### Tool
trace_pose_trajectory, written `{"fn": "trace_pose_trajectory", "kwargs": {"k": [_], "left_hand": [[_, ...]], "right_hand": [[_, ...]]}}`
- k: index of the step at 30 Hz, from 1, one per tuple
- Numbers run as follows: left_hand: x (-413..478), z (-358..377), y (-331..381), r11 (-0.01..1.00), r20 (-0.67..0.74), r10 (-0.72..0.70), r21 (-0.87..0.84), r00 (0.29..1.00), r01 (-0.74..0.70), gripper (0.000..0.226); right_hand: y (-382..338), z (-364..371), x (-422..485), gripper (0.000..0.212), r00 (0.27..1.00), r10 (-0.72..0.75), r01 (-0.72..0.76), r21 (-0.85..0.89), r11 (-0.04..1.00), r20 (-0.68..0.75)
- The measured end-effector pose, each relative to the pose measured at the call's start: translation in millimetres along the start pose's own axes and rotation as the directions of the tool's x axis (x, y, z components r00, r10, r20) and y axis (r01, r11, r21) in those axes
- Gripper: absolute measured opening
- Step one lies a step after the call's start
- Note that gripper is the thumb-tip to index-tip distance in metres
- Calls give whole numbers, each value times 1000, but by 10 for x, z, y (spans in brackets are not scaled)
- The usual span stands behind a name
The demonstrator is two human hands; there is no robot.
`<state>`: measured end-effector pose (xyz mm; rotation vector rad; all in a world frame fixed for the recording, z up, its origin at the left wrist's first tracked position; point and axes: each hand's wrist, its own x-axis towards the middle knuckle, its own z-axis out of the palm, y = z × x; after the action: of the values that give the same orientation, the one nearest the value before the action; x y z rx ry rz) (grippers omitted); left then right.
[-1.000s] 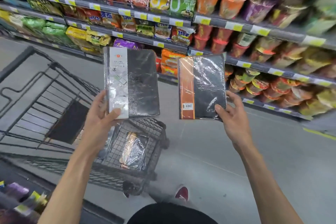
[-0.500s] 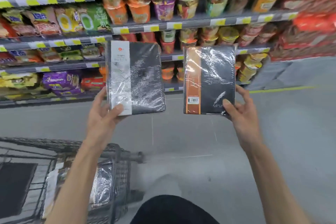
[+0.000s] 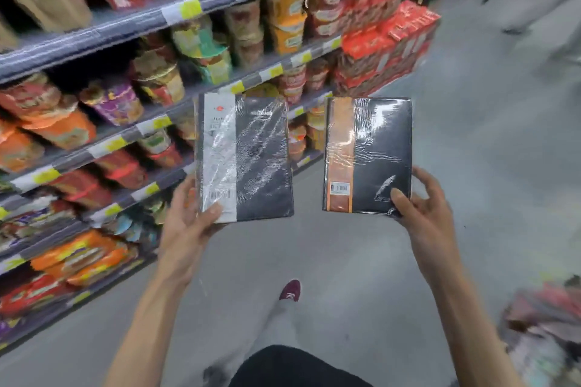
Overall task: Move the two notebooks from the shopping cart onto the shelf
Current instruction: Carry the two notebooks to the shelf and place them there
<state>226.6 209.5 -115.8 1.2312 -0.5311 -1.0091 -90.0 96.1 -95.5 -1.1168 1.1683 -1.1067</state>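
Both out of the cart, neither shelved yet: left notebook (image 3: 243,159), white-banded, upright in left hand (image 3: 188,223); right notebook (image 3: 367,155), orange-banded, in right hand (image 3: 424,217). Fingers (image 3: 396,196) clamped on lower corners. Flat, dark, rectangular, under crinkled glossy shrink-wrap. Shelf (image 3: 103,30) left, packed with snacks.

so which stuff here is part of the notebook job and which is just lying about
Part of the job:
- notebook with white band, in the left hand
- notebook with orange band, in the right hand
- shelf

Just there:
- cup noodles
- snack bags
- red boxes
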Motion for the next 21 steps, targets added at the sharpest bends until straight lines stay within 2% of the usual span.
{"fn": "trace_pose_trajectory", "kwargs": {"k": [6,11,17,21], "left_hand": [[1083,722,74,997,214,-70,25,974,67,63],[1822,1353,20,988,371,-147,101,917,118,68],[2405,2111,-195,967,546,-250,179,800,180,69],[2718,2793,-416,948,619,-311,254,721,191,70]], "right_hand": [[-130,-136,677,45,979,-7,14,33,999,-206],[-134,-377,971,47,920,-8,26,40,999,-391],[0,-824,1077,48,788,22,39,86,996,-615],[155,-1155,1161,47,652,58,75,140,987,-756]]}}
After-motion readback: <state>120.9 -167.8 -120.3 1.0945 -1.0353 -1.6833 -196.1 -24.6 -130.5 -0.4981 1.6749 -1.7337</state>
